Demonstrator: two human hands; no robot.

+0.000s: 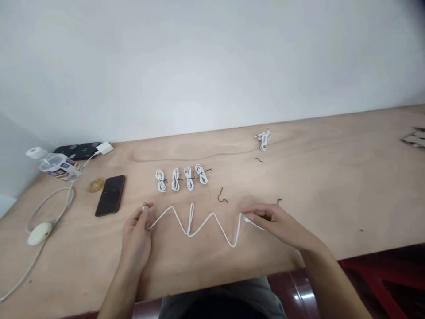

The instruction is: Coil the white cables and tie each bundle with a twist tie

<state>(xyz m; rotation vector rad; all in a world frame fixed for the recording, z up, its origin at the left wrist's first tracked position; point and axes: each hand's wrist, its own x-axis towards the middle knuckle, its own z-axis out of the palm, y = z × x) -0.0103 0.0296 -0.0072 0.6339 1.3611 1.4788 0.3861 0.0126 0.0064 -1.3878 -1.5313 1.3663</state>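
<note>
A white USB cable [212,215] lies unrolled in zigzag bends on the wooden table. My left hand [137,230] pinches its USB plug, the metal end pointing up. At the cable's other end, my right hand [270,221] has its thumb and fingers closed around the part near the small white connector. Behind the cable, several coiled white cables [175,179] stand in a row, each bound with a black twist tie. A loose black twist tie [222,196] rests between that row and my right hand. Another tie [279,201] shows just beyond my right wrist.
One more coiled white cable [264,141] lies at the back, with a short twist tie [259,160] before it. To the left are a phone [110,196], a yellow ring-shaped roll [96,185], a plastic bottle [58,166], a white cord with an oval switch [40,233] and black pads [78,151].
</note>
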